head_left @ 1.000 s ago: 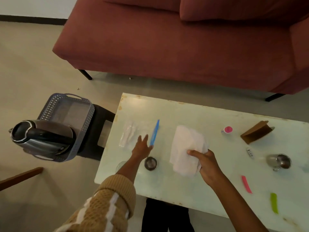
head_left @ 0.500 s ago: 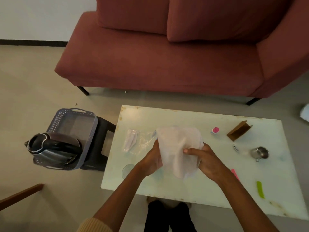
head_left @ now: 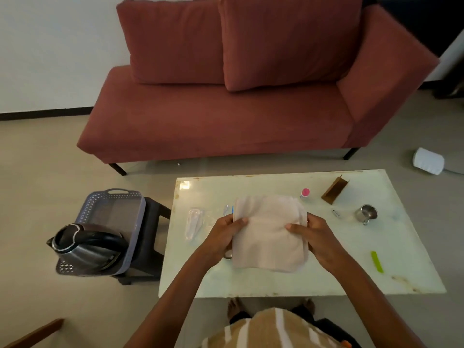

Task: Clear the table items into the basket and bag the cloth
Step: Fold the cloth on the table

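A dusty-red sofa (head_left: 226,116) with 2 back cushions fills the far side of the room. In front of it stands a pale, glossy table (head_left: 301,277). To the table's left, a black stool (head_left: 155,237) carries a lavender perforated basket (head_left: 86,207). A steel kettle (head_left: 85,249) with a black handle rests tilted at the basket's near end.

The white cloth (head_left: 270,237), folded into a rough square, is held over the middle of the table. Whether its lower edge touches the surface cannot be told. The left hand (head_left: 222,234) grips the cloth's left edge, thumb on top and fingers curled behind. The right hand (head_left: 313,234) grips the right edge in the same way, its thumb pressed onto the front face.

A white roll (head_left: 428,161) lies on the floor past the table's far right corner. A clear plastic bag (head_left: 193,222) lies flat on the table just left of the left hand. A brown cardboard holder (head_left: 335,189) stands near the far right edge, and a steel cup (head_left: 367,213) sits to the right and nearer than it.

A green strip (head_left: 376,261) lies toward the near right, well apart from the cup. A pink-capped item (head_left: 305,192) sits just beyond the cloth's top right corner. A sliver of something blue (head_left: 229,210) shows at the cloth's top left, and a tiny white piece (head_left: 336,213) lies between cloth and cup.
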